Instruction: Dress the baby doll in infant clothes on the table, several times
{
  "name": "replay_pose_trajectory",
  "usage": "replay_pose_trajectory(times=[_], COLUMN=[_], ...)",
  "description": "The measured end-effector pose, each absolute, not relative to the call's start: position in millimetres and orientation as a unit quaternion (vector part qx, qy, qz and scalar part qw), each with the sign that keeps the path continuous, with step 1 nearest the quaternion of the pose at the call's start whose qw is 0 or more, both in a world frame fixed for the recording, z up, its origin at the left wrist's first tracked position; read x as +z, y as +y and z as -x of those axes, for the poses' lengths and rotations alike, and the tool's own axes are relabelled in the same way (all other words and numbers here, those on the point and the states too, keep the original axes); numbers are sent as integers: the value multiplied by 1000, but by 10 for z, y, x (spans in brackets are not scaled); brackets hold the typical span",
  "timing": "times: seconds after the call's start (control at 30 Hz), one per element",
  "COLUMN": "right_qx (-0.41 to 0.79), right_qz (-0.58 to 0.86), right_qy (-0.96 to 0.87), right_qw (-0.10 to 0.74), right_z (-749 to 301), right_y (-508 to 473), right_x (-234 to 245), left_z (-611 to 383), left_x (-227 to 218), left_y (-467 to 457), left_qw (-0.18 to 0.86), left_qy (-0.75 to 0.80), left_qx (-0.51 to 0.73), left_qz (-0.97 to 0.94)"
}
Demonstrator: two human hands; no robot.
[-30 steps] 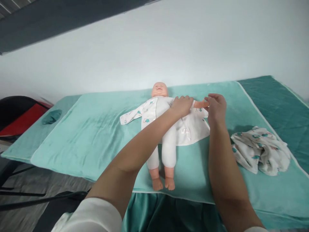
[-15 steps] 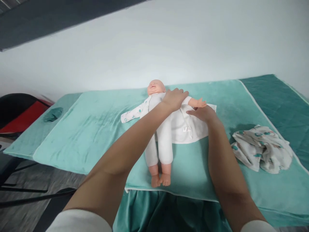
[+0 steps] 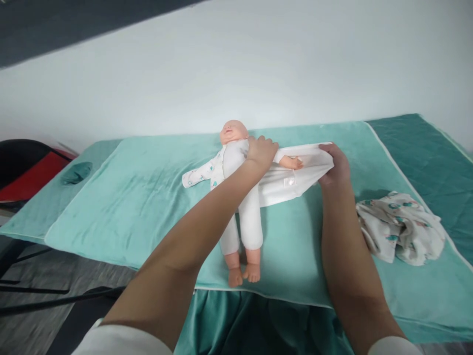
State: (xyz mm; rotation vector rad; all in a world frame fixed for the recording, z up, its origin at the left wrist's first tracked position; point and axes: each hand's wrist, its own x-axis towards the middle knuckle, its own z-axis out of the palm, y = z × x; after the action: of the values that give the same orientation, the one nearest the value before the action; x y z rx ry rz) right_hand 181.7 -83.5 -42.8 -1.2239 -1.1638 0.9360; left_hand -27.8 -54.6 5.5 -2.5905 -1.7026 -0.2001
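A baby doll (image 3: 244,217) lies on its back on a light teal mat (image 3: 148,207), head toward the wall. It wears a white printed top (image 3: 288,177), with one sleeve spread out to the left. My left hand (image 3: 261,153) rests curled on the doll's chest and shoulder. My right hand (image 3: 334,165) grips the right flap of the top and holds it lifted off the mat. The doll's bare right arm (image 3: 291,161) lies against that raised flap.
A crumpled printed cloth (image 3: 401,231) lies on the mat at the right. A darker teal cover (image 3: 424,153) lies under the mat on a table. A small teal item (image 3: 77,172) sits at the left end. A red and black chair (image 3: 25,170) stands far left.
My right hand has taken hold of the top's right flap and pulled it up and out to the right. My left hand stays on the doll's chest; the doll has tilted slightly.
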Motion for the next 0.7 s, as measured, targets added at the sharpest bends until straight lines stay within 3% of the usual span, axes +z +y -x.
replay_pose_trajectory(times=[0.13, 0.27, 0.4, 0.6, 0.7], right_qx=[493, 582, 604, 699, 719], right_qz=[498, 452, 386, 219, 192], right_qy=[-428, -419, -456, -511, -527], right_qw=[571, 530, 528, 451, 411], right_z=[-1728, -1538, -1340, -1167, -1141], right_y=[-907, -996, -1097, -1234, -1259], right_x=[-313, -211, -170, -148, -149], left_z=[262, 157, 200, 629, 800], left_x=[-29, -32, 10, 209, 250], left_y=[-489, -576, -637, -657, -724], left_qw=[33, 42, 2, -203, -225], left_qy=[-559, -581, -570, -379, -333], left_qx=[-93, -37, -36, -253, -292], left_qz=[823, 812, 821, 866, 868])
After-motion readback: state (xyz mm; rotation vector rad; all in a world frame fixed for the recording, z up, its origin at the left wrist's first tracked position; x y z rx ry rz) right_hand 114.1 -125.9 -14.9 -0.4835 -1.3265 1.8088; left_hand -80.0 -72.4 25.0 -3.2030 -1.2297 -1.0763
